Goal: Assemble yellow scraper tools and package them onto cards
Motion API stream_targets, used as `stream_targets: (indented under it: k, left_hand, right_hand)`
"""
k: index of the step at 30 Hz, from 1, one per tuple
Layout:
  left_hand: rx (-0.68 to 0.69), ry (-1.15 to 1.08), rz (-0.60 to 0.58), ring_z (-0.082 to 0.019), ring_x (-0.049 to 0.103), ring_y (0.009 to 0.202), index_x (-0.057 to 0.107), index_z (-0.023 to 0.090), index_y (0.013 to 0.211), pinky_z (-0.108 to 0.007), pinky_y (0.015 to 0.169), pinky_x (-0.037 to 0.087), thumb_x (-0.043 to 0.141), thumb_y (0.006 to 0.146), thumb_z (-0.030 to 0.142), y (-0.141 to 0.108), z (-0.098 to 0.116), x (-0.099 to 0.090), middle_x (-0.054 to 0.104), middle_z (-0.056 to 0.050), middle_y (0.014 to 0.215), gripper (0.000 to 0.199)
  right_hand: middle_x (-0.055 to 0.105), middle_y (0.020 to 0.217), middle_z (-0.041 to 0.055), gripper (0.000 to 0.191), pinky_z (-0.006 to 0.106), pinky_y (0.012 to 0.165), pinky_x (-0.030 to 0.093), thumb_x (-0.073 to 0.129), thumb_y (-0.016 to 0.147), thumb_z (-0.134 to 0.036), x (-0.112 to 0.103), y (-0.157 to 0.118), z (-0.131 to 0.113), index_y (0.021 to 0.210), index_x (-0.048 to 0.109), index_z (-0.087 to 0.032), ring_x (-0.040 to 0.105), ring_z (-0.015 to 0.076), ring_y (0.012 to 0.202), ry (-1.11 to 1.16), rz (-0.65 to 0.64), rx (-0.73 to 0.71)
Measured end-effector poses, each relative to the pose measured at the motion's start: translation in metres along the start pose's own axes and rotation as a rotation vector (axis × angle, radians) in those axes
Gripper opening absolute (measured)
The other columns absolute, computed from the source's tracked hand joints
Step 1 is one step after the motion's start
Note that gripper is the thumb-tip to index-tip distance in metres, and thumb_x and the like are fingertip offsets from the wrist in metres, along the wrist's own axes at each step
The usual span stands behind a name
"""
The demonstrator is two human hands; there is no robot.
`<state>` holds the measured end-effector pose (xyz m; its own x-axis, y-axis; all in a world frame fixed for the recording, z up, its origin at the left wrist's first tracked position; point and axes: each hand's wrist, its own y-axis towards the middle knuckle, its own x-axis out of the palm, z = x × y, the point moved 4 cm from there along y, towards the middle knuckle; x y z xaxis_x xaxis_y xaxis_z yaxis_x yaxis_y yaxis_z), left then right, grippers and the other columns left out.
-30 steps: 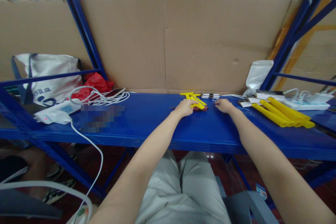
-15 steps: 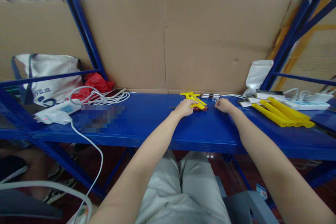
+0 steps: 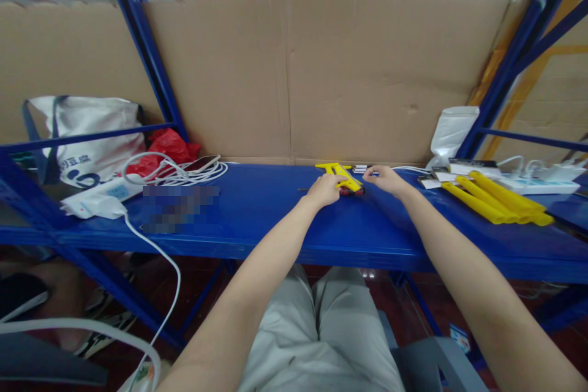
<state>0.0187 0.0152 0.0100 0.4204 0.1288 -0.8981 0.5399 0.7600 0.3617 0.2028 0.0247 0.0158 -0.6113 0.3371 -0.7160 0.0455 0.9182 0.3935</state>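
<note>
On the blue table, a yellow plastic piece [image 3: 348, 178] with a T-shaped end lies in front of the cardboard. My left hand [image 3: 325, 188] has its fingers on the near left side of it. A dark red and black tool [image 3: 353, 192] shows partly beneath the yellow piece, with a thin shaft sticking out to the left of my hand. Just right of the yellow piece is my right hand [image 3: 384, 179], its thumb and fingertips brought close together; anything between them is too small to make out. Behind it lie small black and white sticks [image 3: 361, 168], partly covered by the hand.
Several yellow tubes [image 3: 500, 197] lie at the right, before a white power strip [image 3: 537, 184] and a white pouch [image 3: 452, 131]. At the left are a cloth bag [image 3: 92, 135], a red bag [image 3: 168, 146], white cables and another power strip [image 3: 103, 196]. Blue posts stand either side.
My right hand has moved left, closer to the yellow piece, and now covers part of the black and white sticks. My left hand has stayed nearly in place on the yellow piece.
</note>
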Motion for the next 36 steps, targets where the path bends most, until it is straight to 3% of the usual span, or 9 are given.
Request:
stream_targets:
  k: [5, 17, 21, 26, 31, 36]
  left_hand:
    - [0.004, 0.013, 0.031, -0.023, 0.055, 0.116, 0.058, 0.023, 0.126, -0.034, 0.100, 0.041, 0.050, 0.082, 0.012, 0.000, 0.002, -0.001, 0.060, -0.008, 0.125, 0.046]
    - [0.009, 0.052, 0.013, -0.023, 0.056, 0.115, 0.055, 0.023, 0.129, -0.033, 0.099, 0.042, 0.050, 0.083, 0.014, -0.003, 0.003, -0.002, 0.060, -0.008, 0.125, 0.047]
    - [0.007, 0.040, 0.019, -0.022, 0.056, 0.115, 0.056, 0.023, 0.128, -0.033, 0.099, 0.042, 0.051, 0.083, 0.013, -0.001, 0.002, -0.001, 0.060, -0.008, 0.125, 0.047]
    - [-0.009, 0.022, 0.036, -0.022, 0.055, 0.117, 0.056, 0.023, 0.128, -0.033, 0.100, 0.041, 0.051, 0.083, 0.014, 0.000, 0.001, -0.001, 0.060, -0.008, 0.126, 0.046]
    - [-0.019, -0.008, 0.038, -0.022, 0.054, 0.118, 0.057, 0.024, 0.127, -0.032, 0.101, 0.040, 0.053, 0.082, 0.014, -0.001, 0.002, -0.004, 0.059, -0.006, 0.127, 0.046]
    - [-0.022, -0.031, 0.047, -0.022, 0.054, 0.118, 0.058, 0.023, 0.126, -0.033, 0.101, 0.040, 0.053, 0.081, 0.013, -0.002, 0.003, -0.006, 0.060, -0.007, 0.126, 0.046]
  right_hand:
    - [0.068, 0.078, 0.0031, 0.004, 0.030, 0.080, 0.046, 0.060, 0.068, -0.018, 0.014, -0.003, -0.017, 0.066, 0.063, -0.017, 0.061, 0.0164, 0.078, 0.196, -0.033, -0.066]
    - [0.066, 0.078, 0.0021, 0.007, 0.033, 0.084, 0.045, 0.056, 0.067, -0.016, 0.022, -0.003, -0.023, 0.063, 0.061, -0.018, 0.060, 0.0178, 0.082, 0.126, -0.076, -0.171]
    - [0.065, 0.083, 0.0030, 0.003, 0.037, 0.085, 0.046, 0.058, 0.068, -0.018, 0.023, -0.002, -0.020, 0.071, 0.060, -0.019, 0.060, 0.0190, 0.085, 0.112, -0.023, -0.126]
    - [0.063, 0.103, 0.0079, 0.021, 0.039, 0.095, 0.043, 0.060, 0.070, -0.016, 0.024, -0.001, -0.017, 0.090, 0.057, -0.017, 0.058, 0.0192, 0.100, 0.162, 0.018, -0.072]
    - [0.060, 0.116, 0.0121, 0.029, 0.039, 0.098, 0.040, 0.059, 0.075, -0.017, 0.025, -0.003, -0.017, 0.104, 0.055, -0.015, 0.056, 0.0194, 0.108, 0.190, -0.022, -0.027]
    - [0.062, 0.115, 0.0116, 0.026, 0.038, 0.098, 0.041, 0.057, 0.077, -0.014, 0.028, -0.003, -0.019, 0.103, 0.058, -0.015, 0.058, 0.0184, 0.106, 0.194, -0.083, -0.055]
